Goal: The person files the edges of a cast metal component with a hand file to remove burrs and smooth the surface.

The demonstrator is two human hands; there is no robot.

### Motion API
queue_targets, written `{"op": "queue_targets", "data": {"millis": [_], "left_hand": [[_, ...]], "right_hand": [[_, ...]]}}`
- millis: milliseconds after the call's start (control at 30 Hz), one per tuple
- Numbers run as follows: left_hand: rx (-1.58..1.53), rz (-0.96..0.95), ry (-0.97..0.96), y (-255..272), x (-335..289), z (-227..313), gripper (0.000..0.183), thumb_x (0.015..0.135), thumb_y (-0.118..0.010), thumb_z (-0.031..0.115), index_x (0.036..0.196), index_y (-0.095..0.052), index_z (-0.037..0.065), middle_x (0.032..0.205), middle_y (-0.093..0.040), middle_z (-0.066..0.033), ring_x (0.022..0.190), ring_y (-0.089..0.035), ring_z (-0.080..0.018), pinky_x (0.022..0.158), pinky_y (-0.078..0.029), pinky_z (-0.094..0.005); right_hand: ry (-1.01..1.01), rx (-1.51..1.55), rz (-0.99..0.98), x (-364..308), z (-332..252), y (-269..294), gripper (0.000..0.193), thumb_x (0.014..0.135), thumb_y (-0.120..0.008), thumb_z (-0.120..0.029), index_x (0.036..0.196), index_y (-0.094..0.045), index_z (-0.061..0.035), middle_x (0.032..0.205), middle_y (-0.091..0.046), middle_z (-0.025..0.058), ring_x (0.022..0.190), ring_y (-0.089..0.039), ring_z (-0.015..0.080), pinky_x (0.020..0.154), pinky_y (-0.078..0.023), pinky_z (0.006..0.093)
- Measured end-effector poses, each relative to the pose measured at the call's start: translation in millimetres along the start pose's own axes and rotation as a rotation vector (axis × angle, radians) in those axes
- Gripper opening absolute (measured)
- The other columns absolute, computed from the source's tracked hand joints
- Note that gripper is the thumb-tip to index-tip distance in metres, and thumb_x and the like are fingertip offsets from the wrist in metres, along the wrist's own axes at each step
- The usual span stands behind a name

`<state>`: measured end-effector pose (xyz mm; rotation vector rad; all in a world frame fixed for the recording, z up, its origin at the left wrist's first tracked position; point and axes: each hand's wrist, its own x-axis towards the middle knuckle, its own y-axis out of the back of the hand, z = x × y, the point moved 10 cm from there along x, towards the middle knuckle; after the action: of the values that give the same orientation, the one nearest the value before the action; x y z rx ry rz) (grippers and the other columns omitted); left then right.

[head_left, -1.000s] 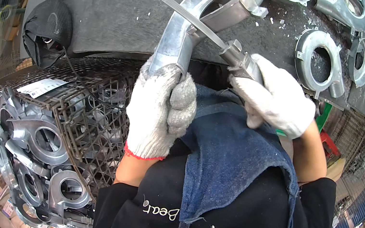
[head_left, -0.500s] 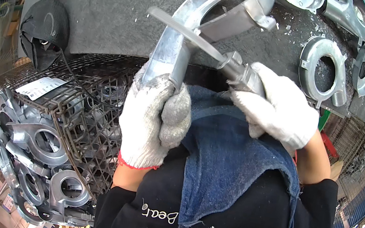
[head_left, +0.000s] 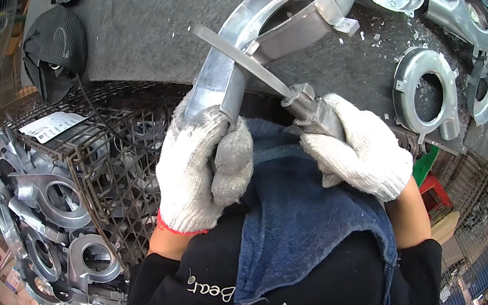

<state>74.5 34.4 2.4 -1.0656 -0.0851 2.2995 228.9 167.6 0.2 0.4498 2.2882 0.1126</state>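
A curved silver metal casting [head_left: 290,40], shaped like a scroll housing with an open ring, is raised above the front of the bench. My left hand [head_left: 202,168], in a white knit glove with greyed fingers, is closed around the casting's lower end. In my right hand [head_left: 368,151], also gloved, is the metal body of a flat file [head_left: 241,59]. The file's long blade slants up to the left and crosses the casting's narrow arm. From this angle I cannot tell whether the blade presses on the edge.
Ring-shaped castings [head_left: 425,93] lie on the dark bench [head_left: 150,18] among scattered metal chips. A black mesh-covered object [head_left: 57,47] sits at its left edge. Below left, a wire basket [head_left: 115,182] stands beside piled castings [head_left: 56,201], with a paper sheet [head_left: 53,126] on its rim.
The file blade, blurred before, looks sharper now. Both hands, the file and the casting have shifted slightly left in the picture, along with the whole scene. Both grips are unchanged.
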Motion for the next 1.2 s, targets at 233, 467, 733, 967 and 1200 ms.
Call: {"op": "queue_targets", "data": {"millis": [233,467,733,967,1200], "left_hand": [[-0.17,-0.196,0.065,-15,0,-2,0.041,0.098,-0.062,0.014,0.135,-0.05,0.003,0.082,-0.062,-0.0096,0.051,-0.054,-0.0133,0.039,-0.04,-0.0263],[0.353,0.14,-0.179,11,-3,4,0.051,0.098,-0.063,0.025,0.14,-0.043,0.003,0.079,-0.065,-0.0052,0.054,-0.056,-0.0076,0.046,-0.041,-0.0187],[1.677,-0.031,-1.265,-79,-1,67,0.057,0.08,-0.08,0.018,0.132,-0.06,0.009,0.135,-0.059,-0.0193,0.128,-0.053,-0.0382,0.106,-0.045,-0.0488],[1.056,-0.774,-0.235,-89,55,37,0.043,0.092,-0.073,0.029,0.116,-0.067,-0.006,0.107,-0.073,-0.0115,0.088,-0.071,-0.0173,0.076,-0.058,-0.0285],[0.619,-0.568,-0.022,-67,49,14,0.037,0.087,-0.068,0.013,0.116,-0.062,-0.01,0.096,-0.073,-0.0152,0.08,-0.073,-0.021,0.073,-0.059,-0.0299]], "right_hand": [[-0.006,-0.034,0.076,-3,-1,6,0.047,0.095,-0.064,-0.053,0.115,-0.06,-0.0101,0.073,-0.071,0.0135,0.064,-0.072,0.0299,0.066,-0.055,0.0411],[0.195,-0.252,0.383,-15,-4,22,0.049,0.093,-0.066,-0.053,0.116,-0.059,-0.0109,0.078,-0.072,0.0176,0.074,-0.073,0.0379,0.068,-0.055,0.0458],[0.037,0.167,0.364,-15,44,20,0.039,0.094,-0.069,-0.041,0.115,-0.059,-0.0088,0.067,-0.07,0.01,0.056,-0.072,0.0208,0.061,-0.055,0.0328],[0.161,0.127,0.426,-36,22,24,0.051,0.095,-0.069,-0.037,0.136,-0.053,-0.0114,0.077,-0.072,0.0093,0.065,-0.074,0.0236,0.065,-0.057,0.0355],[0.203,-0.25,0.315,-29,9,7,0.046,0.093,-0.068,-0.045,0.123,-0.056,-0.012,0.082,-0.072,0.0176,0.076,-0.072,0.0392,0.07,-0.057,0.0462]]}}
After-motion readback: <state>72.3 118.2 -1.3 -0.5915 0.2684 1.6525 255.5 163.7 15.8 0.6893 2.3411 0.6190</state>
